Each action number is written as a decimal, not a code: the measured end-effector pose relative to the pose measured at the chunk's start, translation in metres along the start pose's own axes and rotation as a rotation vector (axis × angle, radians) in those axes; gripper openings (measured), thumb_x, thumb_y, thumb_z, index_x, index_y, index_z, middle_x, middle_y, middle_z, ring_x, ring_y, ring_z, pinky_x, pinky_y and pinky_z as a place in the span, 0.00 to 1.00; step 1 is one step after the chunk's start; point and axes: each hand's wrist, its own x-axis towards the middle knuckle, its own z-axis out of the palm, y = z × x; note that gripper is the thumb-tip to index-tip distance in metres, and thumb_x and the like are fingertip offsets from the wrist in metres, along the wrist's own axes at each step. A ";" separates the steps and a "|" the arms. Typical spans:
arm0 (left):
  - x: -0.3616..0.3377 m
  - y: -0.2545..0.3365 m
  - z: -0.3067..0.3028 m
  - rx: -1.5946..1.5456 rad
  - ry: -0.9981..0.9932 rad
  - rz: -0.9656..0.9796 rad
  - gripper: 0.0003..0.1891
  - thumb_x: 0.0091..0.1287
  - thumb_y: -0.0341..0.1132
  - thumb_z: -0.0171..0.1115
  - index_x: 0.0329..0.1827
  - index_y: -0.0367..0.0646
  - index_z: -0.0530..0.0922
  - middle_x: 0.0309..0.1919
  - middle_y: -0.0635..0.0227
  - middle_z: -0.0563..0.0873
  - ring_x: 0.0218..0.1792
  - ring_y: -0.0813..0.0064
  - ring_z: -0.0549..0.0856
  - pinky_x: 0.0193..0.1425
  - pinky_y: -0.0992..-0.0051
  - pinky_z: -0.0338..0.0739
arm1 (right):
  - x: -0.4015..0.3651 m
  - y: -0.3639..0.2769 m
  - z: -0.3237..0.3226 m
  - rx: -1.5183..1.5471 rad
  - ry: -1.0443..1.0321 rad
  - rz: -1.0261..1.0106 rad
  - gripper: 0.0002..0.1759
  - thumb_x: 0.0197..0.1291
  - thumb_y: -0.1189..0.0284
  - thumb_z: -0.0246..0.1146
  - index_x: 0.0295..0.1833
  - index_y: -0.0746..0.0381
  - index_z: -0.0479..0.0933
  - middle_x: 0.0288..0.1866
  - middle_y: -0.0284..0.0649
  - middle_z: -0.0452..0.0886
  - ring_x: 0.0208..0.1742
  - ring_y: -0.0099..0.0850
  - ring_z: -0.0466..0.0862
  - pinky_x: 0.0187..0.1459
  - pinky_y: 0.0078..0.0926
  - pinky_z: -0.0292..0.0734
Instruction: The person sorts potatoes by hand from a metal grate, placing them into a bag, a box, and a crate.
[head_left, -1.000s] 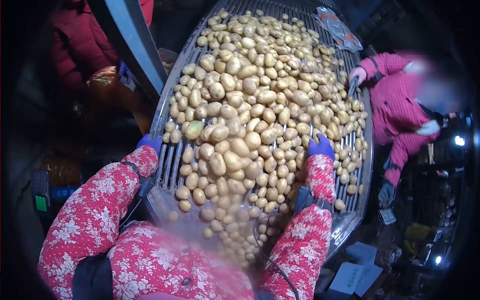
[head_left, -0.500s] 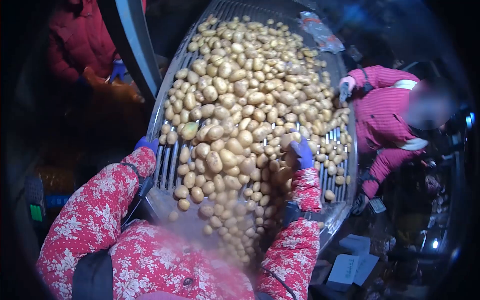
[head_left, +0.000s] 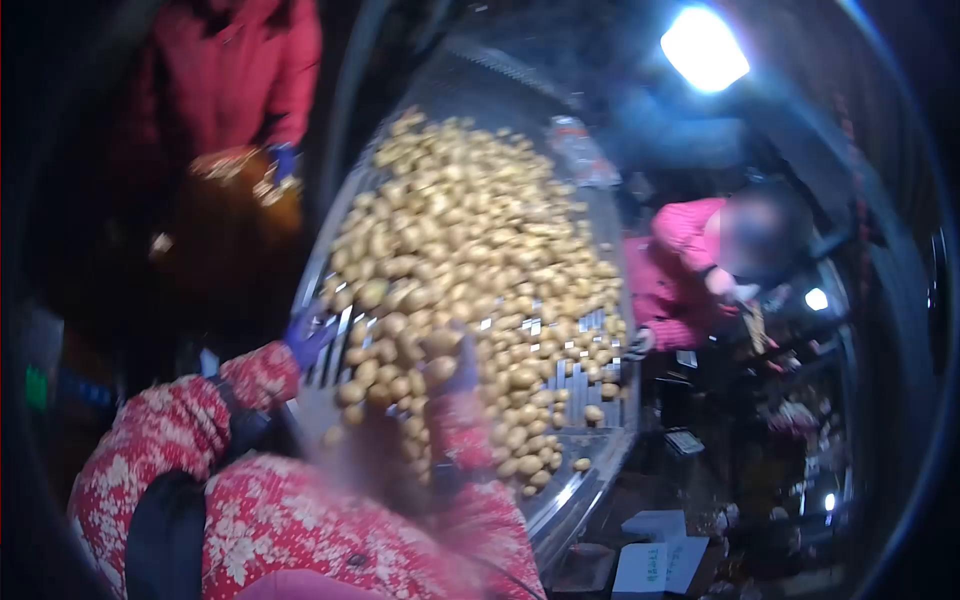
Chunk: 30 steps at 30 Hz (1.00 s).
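Observation:
A large heap of potatoes (head_left: 470, 230) lies on a slatted metal chute (head_left: 577, 385). My right hand (head_left: 462, 368), in a purple glove, is over the lower part of the heap. It is closed on potatoes (head_left: 440, 345) at its fingers, though motion blurs the grip. At the chute's left edge is my left hand (head_left: 306, 340), also purple-gloved. Its fingers look spread, and nothing shows in them. Beneath my right forearm, part of the heap's lower end is hidden.
A person in a red coat (head_left: 240, 80) stands at upper left beside an orange-brown sack (head_left: 235, 205). Another person in a pink jacket (head_left: 670, 285) is on the right. A clear plastic bag (head_left: 582, 152) lies on the chute's far right edge. White cards (head_left: 650, 565) are at lower right.
My right hand has moved left across the heap, toward my left hand. The camera view has shifted, and the pink-jacketed person's arm is in a different position.

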 end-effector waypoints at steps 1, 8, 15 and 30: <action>-0.019 0.073 0.004 -0.437 -0.078 -0.581 0.27 0.69 0.58 0.54 0.66 0.55 0.73 0.55 0.62 0.80 0.54 0.60 0.79 0.54 0.53 0.75 | 0.004 0.019 -0.003 -0.045 -0.062 -0.062 0.30 0.72 0.48 0.47 0.69 0.55 0.67 0.55 0.46 0.79 0.50 0.43 0.82 0.44 0.48 0.82; -0.058 0.164 -0.005 -1.096 -0.208 -0.611 0.18 0.72 0.46 0.57 0.60 0.48 0.73 0.51 0.60 0.81 0.47 0.62 0.82 0.49 0.57 0.80 | -0.039 0.046 0.103 -0.355 -0.249 -0.083 0.31 0.76 0.53 0.38 0.62 0.69 0.70 0.55 0.48 0.79 0.57 0.41 0.78 0.63 0.40 0.71; -0.092 0.148 -0.057 -1.377 -0.020 -0.582 0.25 0.70 0.55 0.54 0.62 0.48 0.74 0.51 0.58 0.83 0.51 0.57 0.82 0.55 0.48 0.77 | -0.053 0.108 0.085 -1.204 -0.455 -0.718 0.13 0.71 0.68 0.51 0.47 0.67 0.75 0.39 0.37 0.77 0.38 0.26 0.79 0.39 0.25 0.78; -0.204 0.003 -0.175 -1.525 0.565 -0.643 0.29 0.68 0.61 0.52 0.58 0.47 0.78 0.56 0.54 0.81 0.57 0.50 0.79 0.58 0.46 0.75 | -0.078 0.238 0.048 -1.880 -1.061 -0.768 0.23 0.57 0.54 0.59 0.57 0.49 0.78 0.62 0.41 0.74 0.73 0.50 0.62 0.69 0.55 0.56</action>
